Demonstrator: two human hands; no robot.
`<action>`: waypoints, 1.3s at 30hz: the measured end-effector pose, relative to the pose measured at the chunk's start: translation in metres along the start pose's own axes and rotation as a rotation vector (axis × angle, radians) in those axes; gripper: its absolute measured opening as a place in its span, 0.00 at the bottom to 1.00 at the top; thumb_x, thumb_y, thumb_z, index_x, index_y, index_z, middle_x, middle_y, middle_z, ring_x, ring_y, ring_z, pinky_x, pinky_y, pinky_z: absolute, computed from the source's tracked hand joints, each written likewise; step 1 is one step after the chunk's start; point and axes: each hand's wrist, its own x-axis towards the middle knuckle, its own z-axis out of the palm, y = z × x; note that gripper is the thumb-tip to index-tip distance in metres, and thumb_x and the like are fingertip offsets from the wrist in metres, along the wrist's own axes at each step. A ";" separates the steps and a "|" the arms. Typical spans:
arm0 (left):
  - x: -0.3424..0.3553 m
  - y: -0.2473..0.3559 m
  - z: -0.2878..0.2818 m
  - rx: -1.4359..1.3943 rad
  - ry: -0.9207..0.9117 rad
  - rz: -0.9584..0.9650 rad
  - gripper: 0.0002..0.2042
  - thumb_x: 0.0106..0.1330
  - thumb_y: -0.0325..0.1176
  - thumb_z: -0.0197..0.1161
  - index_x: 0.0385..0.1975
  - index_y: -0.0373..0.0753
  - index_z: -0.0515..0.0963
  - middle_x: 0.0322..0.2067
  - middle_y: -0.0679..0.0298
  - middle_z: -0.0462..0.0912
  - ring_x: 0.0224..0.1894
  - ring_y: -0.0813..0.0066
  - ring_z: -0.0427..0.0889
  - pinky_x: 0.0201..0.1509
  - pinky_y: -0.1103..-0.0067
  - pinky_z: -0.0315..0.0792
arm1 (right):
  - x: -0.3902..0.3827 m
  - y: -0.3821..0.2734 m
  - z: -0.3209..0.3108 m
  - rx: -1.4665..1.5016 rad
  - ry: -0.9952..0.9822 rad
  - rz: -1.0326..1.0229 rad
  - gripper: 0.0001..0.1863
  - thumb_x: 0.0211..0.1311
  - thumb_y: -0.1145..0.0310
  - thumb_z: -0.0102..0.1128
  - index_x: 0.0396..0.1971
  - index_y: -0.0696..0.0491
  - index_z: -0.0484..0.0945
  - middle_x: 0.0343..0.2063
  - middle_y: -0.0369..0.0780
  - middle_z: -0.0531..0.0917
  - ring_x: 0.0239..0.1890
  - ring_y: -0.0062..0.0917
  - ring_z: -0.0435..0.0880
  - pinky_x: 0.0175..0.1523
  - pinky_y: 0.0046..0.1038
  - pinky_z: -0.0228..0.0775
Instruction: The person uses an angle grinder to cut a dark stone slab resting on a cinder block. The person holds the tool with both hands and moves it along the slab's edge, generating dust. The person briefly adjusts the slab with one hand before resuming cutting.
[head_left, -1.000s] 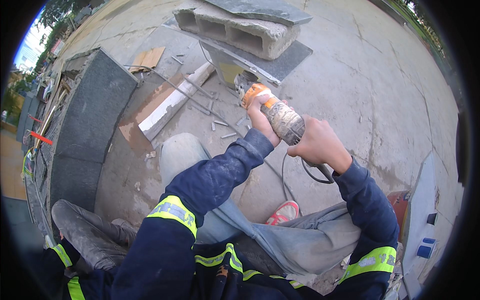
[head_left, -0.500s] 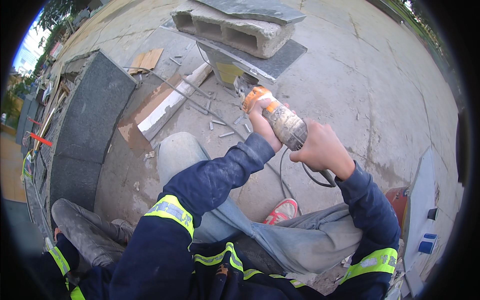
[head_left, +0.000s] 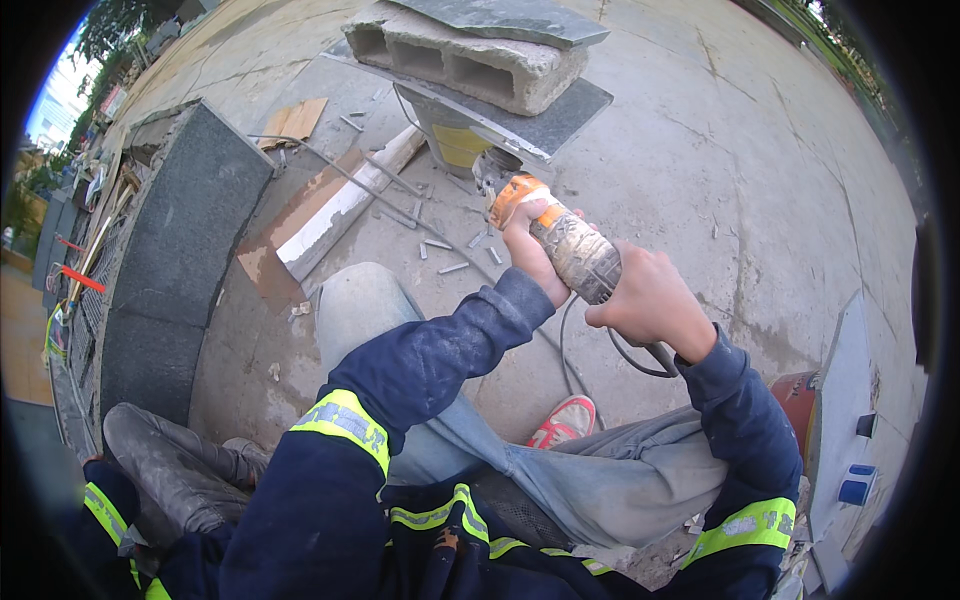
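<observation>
An angle grinder [head_left: 575, 255] with an orange collar and a dust-caked body is held in both hands. Wrapped round its front part near the orange collar is my left hand [head_left: 530, 250]. My right hand [head_left: 652, 298] closes on the rear end, where the cord comes out. Its metal head points up and left, close to the front edge of a dark grey stone slab [head_left: 575, 115]; whether it touches the slab I cannot tell. On that slab rests a hollow concrete block [head_left: 540, 82], with another grey slab [head_left: 510, 20] on top.
Under the slab stands a bucket with a yellow patch [head_left: 460, 148]. A cable [head_left: 340, 172] crosses the floor among small stone offcuts [head_left: 453, 267] and a white-faced board [head_left: 335, 225]. Leaning dark panels [head_left: 180, 230] stand left. At lower left another person's leg [head_left: 165, 455] is close by.
The grinder and both hands have shifted very slightly right and down. The other person's sleeve at lower left has moved a little. My grip stays the same.
</observation>
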 end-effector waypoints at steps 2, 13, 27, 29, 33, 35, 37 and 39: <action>0.003 0.002 -0.002 0.000 -0.009 0.002 0.26 0.51 0.46 0.59 0.45 0.37 0.61 0.35 0.56 0.71 0.36 0.57 0.76 0.44 0.62 0.76 | 0.001 -0.001 0.000 -0.004 0.006 -0.003 0.29 0.35 0.60 0.71 0.34 0.66 0.73 0.27 0.56 0.81 0.34 0.50 0.83 0.43 0.39 0.76; 0.009 0.010 -0.002 0.040 0.023 0.030 0.26 0.51 0.45 0.58 0.46 0.36 0.62 0.34 0.56 0.72 0.36 0.57 0.77 0.44 0.62 0.76 | 0.016 0.000 0.007 0.031 0.021 -0.048 0.27 0.35 0.59 0.70 0.30 0.67 0.74 0.24 0.56 0.81 0.32 0.50 0.83 0.40 0.38 0.76; 0.020 0.013 -0.011 0.045 0.009 0.047 0.29 0.51 0.46 0.59 0.49 0.36 0.59 0.36 0.55 0.71 0.38 0.56 0.76 0.45 0.62 0.76 | 0.025 0.000 0.013 0.008 0.020 -0.048 0.29 0.35 0.59 0.70 0.32 0.67 0.74 0.26 0.56 0.81 0.33 0.49 0.83 0.40 0.37 0.77; 0.018 0.011 -0.010 0.034 -0.002 0.042 0.29 0.51 0.46 0.59 0.49 0.36 0.59 0.36 0.55 0.71 0.38 0.56 0.76 0.45 0.62 0.76 | 0.022 0.000 0.011 0.015 0.011 -0.036 0.29 0.35 0.59 0.70 0.32 0.67 0.74 0.26 0.57 0.81 0.33 0.50 0.83 0.41 0.38 0.76; 0.012 0.007 -0.009 0.010 -0.009 0.018 0.29 0.51 0.46 0.59 0.49 0.36 0.59 0.36 0.56 0.71 0.38 0.57 0.76 0.45 0.62 0.76 | 0.013 0.001 0.009 -0.005 0.016 -0.027 0.28 0.34 0.59 0.70 0.32 0.67 0.73 0.27 0.57 0.81 0.34 0.50 0.83 0.42 0.38 0.76; 0.006 0.004 -0.005 0.031 0.004 0.033 0.30 0.51 0.46 0.59 0.49 0.35 0.59 0.36 0.56 0.71 0.38 0.57 0.76 0.45 0.62 0.76 | 0.009 0.001 0.008 -0.004 0.017 -0.025 0.28 0.34 0.59 0.70 0.32 0.67 0.73 0.27 0.57 0.81 0.34 0.50 0.83 0.42 0.39 0.76; 0.002 0.002 -0.001 0.050 0.015 0.044 0.30 0.51 0.47 0.59 0.49 0.35 0.59 0.36 0.56 0.71 0.38 0.57 0.76 0.45 0.61 0.76 | 0.007 0.000 0.005 0.010 0.012 -0.011 0.28 0.35 0.59 0.70 0.32 0.66 0.73 0.27 0.57 0.81 0.34 0.51 0.83 0.42 0.39 0.76; -0.001 0.003 0.002 0.068 0.022 0.063 0.30 0.51 0.47 0.59 0.49 0.35 0.60 0.36 0.56 0.70 0.38 0.56 0.76 0.46 0.61 0.76 | 0.005 -0.003 0.001 0.007 -0.002 -0.007 0.28 0.35 0.59 0.70 0.32 0.66 0.73 0.27 0.57 0.81 0.34 0.51 0.83 0.42 0.39 0.76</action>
